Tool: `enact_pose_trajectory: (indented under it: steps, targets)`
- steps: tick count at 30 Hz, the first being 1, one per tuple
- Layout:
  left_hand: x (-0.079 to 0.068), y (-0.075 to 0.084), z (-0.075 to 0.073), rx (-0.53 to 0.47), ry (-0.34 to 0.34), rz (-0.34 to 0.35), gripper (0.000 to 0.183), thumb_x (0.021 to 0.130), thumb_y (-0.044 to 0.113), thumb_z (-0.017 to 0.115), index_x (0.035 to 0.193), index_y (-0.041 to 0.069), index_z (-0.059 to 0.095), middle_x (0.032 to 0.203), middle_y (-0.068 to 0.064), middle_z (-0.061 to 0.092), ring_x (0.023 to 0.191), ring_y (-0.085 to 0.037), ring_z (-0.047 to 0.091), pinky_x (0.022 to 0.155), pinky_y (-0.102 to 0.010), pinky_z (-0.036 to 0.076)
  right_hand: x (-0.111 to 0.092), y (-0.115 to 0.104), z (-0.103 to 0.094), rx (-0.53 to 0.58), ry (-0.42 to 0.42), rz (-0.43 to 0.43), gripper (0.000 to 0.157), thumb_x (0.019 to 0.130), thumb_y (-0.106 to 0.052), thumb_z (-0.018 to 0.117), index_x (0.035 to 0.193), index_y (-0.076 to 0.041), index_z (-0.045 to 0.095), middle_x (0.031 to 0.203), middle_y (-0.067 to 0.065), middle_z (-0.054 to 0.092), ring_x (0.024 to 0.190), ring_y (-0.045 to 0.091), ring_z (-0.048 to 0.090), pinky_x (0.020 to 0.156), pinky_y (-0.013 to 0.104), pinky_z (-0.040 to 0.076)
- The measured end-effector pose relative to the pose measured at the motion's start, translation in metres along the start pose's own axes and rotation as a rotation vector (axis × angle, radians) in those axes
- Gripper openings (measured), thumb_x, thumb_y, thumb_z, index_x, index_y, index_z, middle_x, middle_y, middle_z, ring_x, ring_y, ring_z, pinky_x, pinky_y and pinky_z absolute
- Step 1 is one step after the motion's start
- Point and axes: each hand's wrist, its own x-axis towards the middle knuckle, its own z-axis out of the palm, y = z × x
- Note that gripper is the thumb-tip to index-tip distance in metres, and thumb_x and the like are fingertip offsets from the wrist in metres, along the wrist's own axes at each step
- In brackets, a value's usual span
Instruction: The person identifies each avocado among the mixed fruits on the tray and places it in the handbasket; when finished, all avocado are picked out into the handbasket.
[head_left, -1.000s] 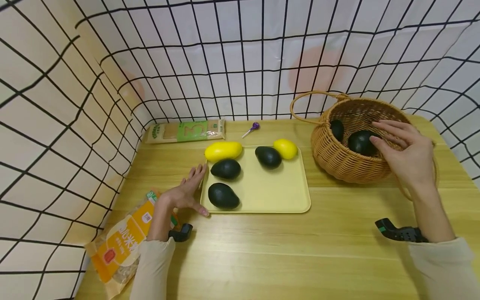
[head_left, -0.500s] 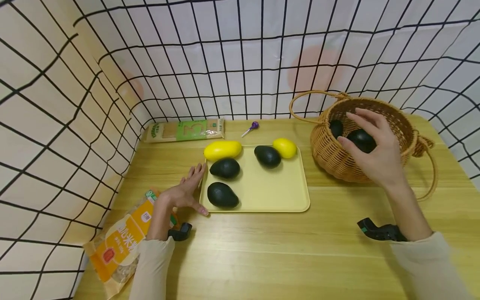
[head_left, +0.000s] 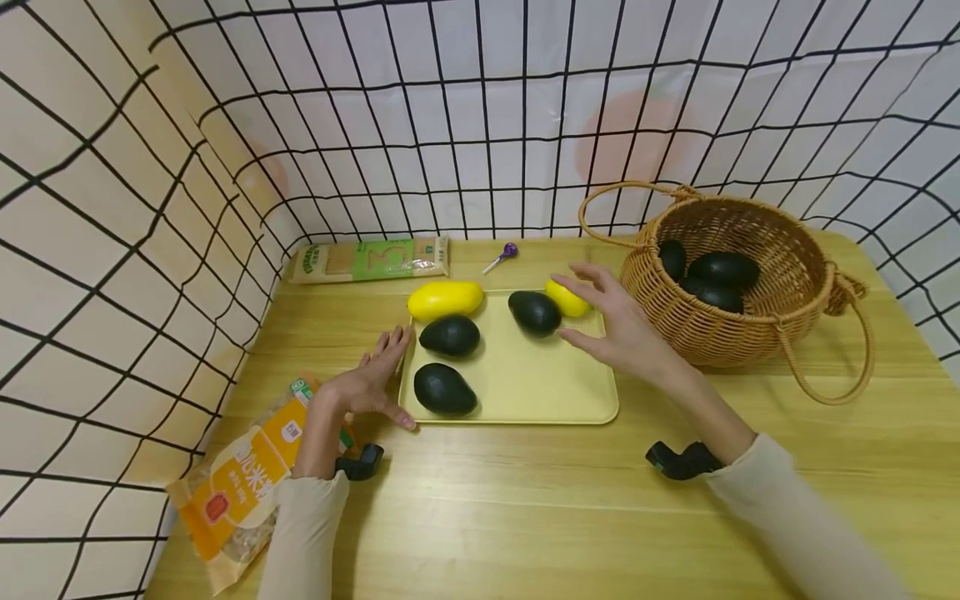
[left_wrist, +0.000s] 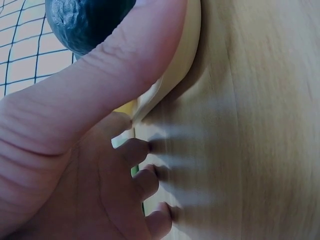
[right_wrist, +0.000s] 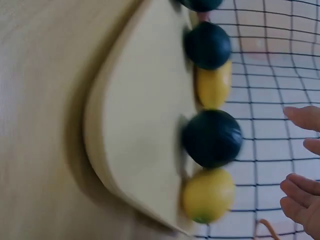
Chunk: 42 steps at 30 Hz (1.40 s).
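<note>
My left hand [head_left: 366, 387] lies with spread fingers against the left edge of a pale yellow tray [head_left: 540, 392]; its thumb is at the rim in the left wrist view. My right hand [head_left: 626, 329] holds nothing and hovers over the tray's right side, fingers and thumb apart. Between thumb and fingers, in the head view, are a dark avocado [head_left: 534, 313] and a yellow lemon [head_left: 567, 300], the lemon partly hidden. At the tray's left lie an avocado [head_left: 450, 336], another avocado [head_left: 444, 389] and a long yellow fruit like a mango [head_left: 446, 301].
A wicker basket [head_left: 697, 333] with three avocados visible inside stands at the right, its handles flopped outward. Behind the tray lie a noodle packet [head_left: 371, 261] and a purple lollipop [head_left: 510, 250]. An orange food bag [head_left: 240, 483] is at the left, near the black wire grid [head_left: 480, 117].
My right hand has left the basket and moved left over the tray, carrying nothing. Three avocados now show in the basket. My left hand has stayed at the tray's edge.
</note>
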Motion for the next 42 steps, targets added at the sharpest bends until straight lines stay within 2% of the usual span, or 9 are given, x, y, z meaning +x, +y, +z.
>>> enact_pose_trajectory:
  steps: [5,12,20,25,38,42]
  targets:
    - [0.001,-0.001,0.001,0.006,-0.003,-0.001,0.142,0.075,0.030,0.093,0.165,0.010,-0.015,0.171,-0.019,-0.024,0.158,-0.039,-0.027,0.126,-0.068,-0.011,0.008,0.007,0.020,-0.004,-0.083,0.017,0.070,0.086,-0.004,0.082,0.150,-0.008,0.054,0.157,0.027,0.040,0.143,0.048,0.042,0.111,0.069,0.042]
    - [0.002,-0.002,0.000,-0.003,0.000,0.004,0.142,0.075,0.030,0.094,0.165,0.009,-0.014,0.171,-0.020,-0.024,0.158,-0.039,-0.027,0.126,-0.067,-0.011,0.019,0.008,0.037,-0.096,-0.159,0.058,0.067,0.090,-0.009,0.080,0.151,-0.014,0.054,0.163,0.023,0.035,0.147,0.047,0.037,0.112,0.070,0.041]
    - [0.000,-0.001,-0.001,0.010,0.006,-0.001,0.143,0.074,0.031,0.094,0.165,0.009,-0.014,0.171,-0.019,-0.024,0.158,-0.038,-0.027,0.126,-0.067,-0.011,0.026,0.009,0.051,-0.171,-0.213,0.062,0.056,0.093,-0.005,0.075,0.147,-0.010,0.059,0.158,0.023,0.043,0.145,0.045,0.041,0.116,0.062,0.041]
    - [-0.003,-0.001,-0.002,0.006,0.011,0.000,0.144,0.073,0.031,0.094,0.165,0.008,-0.014,0.171,-0.020,-0.023,0.158,-0.039,-0.026,0.126,-0.067,-0.010,0.027,0.009,0.055,-0.184,-0.211,0.038,0.051,0.092,-0.003,0.076,0.142,-0.007,0.063,0.152,0.025,0.049,0.141,0.044,0.045,0.118,0.059,0.042]
    - [0.000,-0.001,0.000,-0.010,0.012,0.013,0.143,0.074,0.029,0.094,0.165,0.008,-0.015,0.171,-0.019,-0.024,0.157,-0.039,-0.027,0.125,-0.068,-0.012,0.022,0.007,0.052,-0.225,-0.216,-0.018,0.051,0.094,-0.004,0.074,0.143,-0.003,0.061,0.152,0.027,0.048,0.139,0.044,0.046,0.116,0.057,0.044]
    - [0.001,-0.001,0.000,-0.010,0.013,0.014,0.143,0.074,0.028,0.094,0.165,0.008,-0.014,0.171,-0.020,-0.023,0.158,-0.039,-0.027,0.125,-0.068,-0.011,0.018,0.007,0.050,-0.188,-0.238,-0.013,0.053,0.095,-0.006,0.073,0.146,-0.004,0.058,0.153,0.027,0.047,0.140,0.045,0.045,0.117,0.059,0.042]
